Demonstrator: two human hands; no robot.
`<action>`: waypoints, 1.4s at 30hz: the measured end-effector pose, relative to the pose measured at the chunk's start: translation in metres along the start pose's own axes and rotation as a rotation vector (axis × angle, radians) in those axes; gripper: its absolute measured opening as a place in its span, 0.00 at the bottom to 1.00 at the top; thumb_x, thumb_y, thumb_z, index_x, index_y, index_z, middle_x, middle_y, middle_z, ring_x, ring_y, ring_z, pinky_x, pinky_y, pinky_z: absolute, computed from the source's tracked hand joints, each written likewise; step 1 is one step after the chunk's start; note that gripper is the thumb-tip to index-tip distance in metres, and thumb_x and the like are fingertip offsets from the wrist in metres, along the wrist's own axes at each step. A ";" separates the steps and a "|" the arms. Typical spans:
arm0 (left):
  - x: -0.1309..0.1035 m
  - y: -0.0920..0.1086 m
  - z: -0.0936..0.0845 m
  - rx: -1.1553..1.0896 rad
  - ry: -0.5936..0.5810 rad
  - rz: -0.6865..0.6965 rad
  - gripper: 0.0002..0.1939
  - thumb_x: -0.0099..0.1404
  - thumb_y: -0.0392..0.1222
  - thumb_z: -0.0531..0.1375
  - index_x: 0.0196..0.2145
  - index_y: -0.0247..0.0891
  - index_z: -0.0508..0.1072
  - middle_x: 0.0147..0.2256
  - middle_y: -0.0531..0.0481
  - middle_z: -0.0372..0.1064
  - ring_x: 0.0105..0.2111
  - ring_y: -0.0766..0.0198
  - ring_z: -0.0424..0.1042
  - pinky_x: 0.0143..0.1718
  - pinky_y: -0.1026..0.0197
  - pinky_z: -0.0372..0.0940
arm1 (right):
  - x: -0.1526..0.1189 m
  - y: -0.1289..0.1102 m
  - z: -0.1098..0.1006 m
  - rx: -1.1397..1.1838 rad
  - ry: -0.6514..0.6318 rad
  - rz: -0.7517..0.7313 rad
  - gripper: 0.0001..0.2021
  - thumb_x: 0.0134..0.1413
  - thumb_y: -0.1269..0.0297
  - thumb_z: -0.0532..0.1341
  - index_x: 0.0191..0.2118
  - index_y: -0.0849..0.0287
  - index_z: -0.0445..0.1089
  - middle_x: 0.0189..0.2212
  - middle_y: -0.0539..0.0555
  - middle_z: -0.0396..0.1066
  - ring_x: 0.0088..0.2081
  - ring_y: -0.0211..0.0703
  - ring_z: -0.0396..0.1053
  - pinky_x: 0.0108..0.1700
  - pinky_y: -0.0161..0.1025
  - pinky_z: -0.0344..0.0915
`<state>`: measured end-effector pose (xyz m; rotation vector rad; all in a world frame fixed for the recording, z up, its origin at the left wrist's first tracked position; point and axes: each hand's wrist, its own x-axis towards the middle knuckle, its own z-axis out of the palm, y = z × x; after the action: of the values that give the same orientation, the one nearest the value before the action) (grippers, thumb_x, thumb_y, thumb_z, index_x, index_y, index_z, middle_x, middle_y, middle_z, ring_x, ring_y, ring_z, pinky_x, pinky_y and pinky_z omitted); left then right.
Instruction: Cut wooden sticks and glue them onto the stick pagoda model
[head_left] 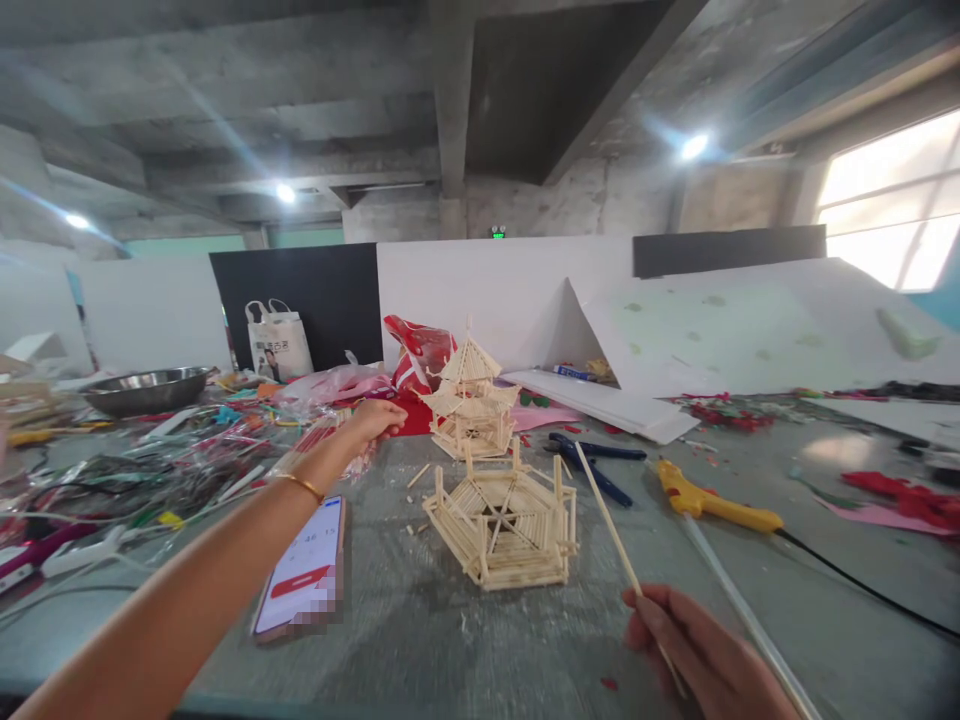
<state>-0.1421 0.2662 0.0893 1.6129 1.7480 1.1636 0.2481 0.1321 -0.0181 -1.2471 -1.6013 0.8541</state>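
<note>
My right hand (701, 645) grips a thin wooden stick (611, 520) that points up and away from me. Stretched far forward, my left hand (377, 420) has its fingers curled together beside a pagoda model (474, 400) made of sticks; whether anything is in them I cannot make out. Nearer to me sits a low six-sided stick frame (517, 575), with short posts standing at its corners and spokes meeting in its middle. Blue-handled pliers (600, 465) lie right of the frame. Several short stick pieces (418, 477) are scattered to its left.
A yellow glue gun (712, 505) with a black cord and a clear glue stick lies on the right. A phone (304, 570) rests under my left forearm. Plastic-wrapped bundles (225, 455) and a metal bowl (146, 390) crowd the left. White boards (510, 300) stand behind.
</note>
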 end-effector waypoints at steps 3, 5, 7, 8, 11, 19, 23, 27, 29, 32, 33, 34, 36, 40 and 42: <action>-0.033 0.009 -0.015 0.060 0.042 0.103 0.10 0.58 0.43 0.59 0.32 0.33 0.72 0.26 0.52 0.70 0.26 0.66 0.69 0.29 0.62 0.64 | 0.002 -0.001 -0.004 -0.058 -0.127 -0.024 0.22 0.52 0.43 0.51 0.31 0.58 0.66 0.23 0.51 0.68 0.18 0.34 0.62 0.21 0.31 0.59; -0.065 0.014 -0.020 0.091 0.084 0.172 0.10 0.55 0.44 0.60 0.31 0.34 0.74 0.25 0.52 0.72 0.27 0.63 0.70 0.30 0.62 0.63 | 0.001 -0.005 -0.008 -0.135 -0.118 -0.078 0.21 0.54 0.45 0.50 0.32 0.58 0.67 0.23 0.50 0.68 0.18 0.34 0.62 0.21 0.31 0.60; -0.103 0.018 -0.020 0.113 0.107 0.233 0.11 0.54 0.46 0.60 0.32 0.37 0.76 0.31 0.51 0.74 0.33 0.61 0.71 0.36 0.62 0.62 | -0.003 -0.011 -0.015 -0.231 0.011 -0.181 0.18 0.56 0.49 0.49 0.34 0.57 0.67 0.23 0.49 0.68 0.19 0.34 0.62 0.24 0.30 0.61; -0.124 0.017 -0.019 0.124 0.122 0.261 0.13 0.54 0.47 0.59 0.34 0.39 0.76 0.34 0.51 0.75 0.35 0.60 0.71 0.39 0.61 0.62 | -0.004 -0.014 -0.018 -0.281 0.067 -0.241 0.16 0.56 0.51 0.49 0.35 0.56 0.67 0.24 0.49 0.68 0.20 0.34 0.62 0.25 0.30 0.61; -0.179 0.008 -0.007 0.137 0.188 0.280 0.14 0.56 0.51 0.56 0.35 0.42 0.76 0.34 0.52 0.75 0.35 0.60 0.71 0.36 0.63 0.63 | -0.006 -0.018 -0.029 -0.431 0.125 -0.404 0.13 0.56 0.54 0.51 0.36 0.56 0.68 0.24 0.49 0.69 0.21 0.35 0.65 0.26 0.29 0.63; -0.229 -0.013 0.060 -0.218 0.095 0.091 0.15 0.57 0.51 0.58 0.35 0.40 0.77 0.27 0.51 0.73 0.29 0.64 0.70 0.32 0.65 0.64 | -0.004 -0.018 -0.017 -0.591 0.022 -0.475 0.12 0.60 0.58 0.50 0.36 0.56 0.67 0.31 0.51 0.72 0.31 0.38 0.70 0.34 0.30 0.64; -0.218 -0.008 0.083 -0.326 0.035 0.075 0.16 0.57 0.51 0.57 0.35 0.37 0.76 0.26 0.50 0.72 0.25 0.66 0.68 0.28 0.66 0.64 | -0.004 -0.021 -0.006 -0.589 -0.021 -0.435 0.14 0.61 0.57 0.48 0.30 0.56 0.66 0.22 0.48 0.67 0.24 0.36 0.66 0.28 0.30 0.60; -0.207 -0.012 0.091 -0.384 -0.013 -0.025 0.17 0.55 0.53 0.59 0.33 0.36 0.76 0.24 0.51 0.70 0.22 0.68 0.66 0.24 0.67 0.61 | -0.002 -0.012 -0.002 -0.611 -0.040 -0.391 0.16 0.60 0.55 0.48 0.26 0.57 0.62 0.20 0.48 0.63 0.22 0.35 0.62 0.27 0.30 0.58; -0.206 -0.016 0.092 -0.397 -0.018 -0.060 0.18 0.55 0.54 0.59 0.32 0.36 0.76 0.23 0.51 0.69 0.22 0.68 0.65 0.23 0.67 0.59 | 0.000 -0.007 -0.002 -0.610 -0.063 -0.370 0.17 0.61 0.54 0.48 0.25 0.57 0.62 0.20 0.48 0.63 0.23 0.35 0.62 0.28 0.30 0.58; -0.207 -0.021 0.092 -0.398 -0.013 -0.062 0.19 0.56 0.56 0.57 0.33 0.37 0.75 0.22 0.52 0.68 0.21 0.68 0.64 0.22 0.67 0.58 | 0.004 -0.002 -0.001 -0.591 -0.101 -0.331 0.20 0.60 0.52 0.46 0.23 0.57 0.61 0.19 0.49 0.64 0.23 0.36 0.63 0.27 0.30 0.58; -0.208 -0.021 0.093 -0.385 -0.012 -0.057 0.19 0.56 0.57 0.57 0.32 0.38 0.75 0.22 0.52 0.68 0.21 0.68 0.64 0.22 0.67 0.58 | 0.005 -0.001 -0.001 -0.585 -0.105 -0.316 0.21 0.60 0.51 0.46 0.23 0.57 0.61 0.19 0.49 0.65 0.23 0.36 0.63 0.27 0.30 0.59; -0.209 -0.021 0.093 -0.364 -0.014 -0.050 0.19 0.56 0.57 0.57 0.32 0.38 0.75 0.21 0.52 0.68 0.21 0.67 0.64 0.23 0.67 0.58 | 0.006 -0.001 -0.001 -0.582 -0.101 -0.302 0.21 0.60 0.50 0.46 0.22 0.56 0.62 0.18 0.50 0.65 0.23 0.37 0.64 0.27 0.30 0.59; -0.210 -0.019 0.094 -0.313 -0.007 -0.037 0.18 0.57 0.57 0.56 0.30 0.39 0.74 0.21 0.52 0.67 0.21 0.67 0.64 0.23 0.67 0.58 | 0.007 0.001 -0.002 -0.579 -0.090 -0.288 0.22 0.58 0.48 0.47 0.21 0.55 0.62 0.18 0.51 0.67 0.24 0.40 0.65 0.28 0.31 0.61; -0.211 -0.015 0.096 -0.251 0.044 -0.030 0.18 0.58 0.56 0.55 0.25 0.40 0.73 0.20 0.53 0.66 0.20 0.67 0.64 0.23 0.67 0.58 | 0.007 0.004 -0.002 -0.599 -0.104 -0.289 0.21 0.57 0.49 0.48 0.20 0.54 0.64 0.19 0.52 0.69 0.24 0.42 0.67 0.27 0.32 0.63; -0.211 -0.015 0.096 -0.238 0.028 -0.031 0.18 0.59 0.56 0.55 0.25 0.40 0.72 0.20 0.53 0.66 0.20 0.67 0.64 0.23 0.67 0.58 | 0.007 0.003 -0.001 -0.611 -0.115 -0.289 0.20 0.56 0.50 0.49 0.20 0.54 0.64 0.19 0.51 0.69 0.24 0.42 0.67 0.27 0.32 0.62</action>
<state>-0.0336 0.0884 -0.0128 1.4297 1.5777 1.3292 0.2500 0.1396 -0.0190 -1.3357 -2.1672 0.2556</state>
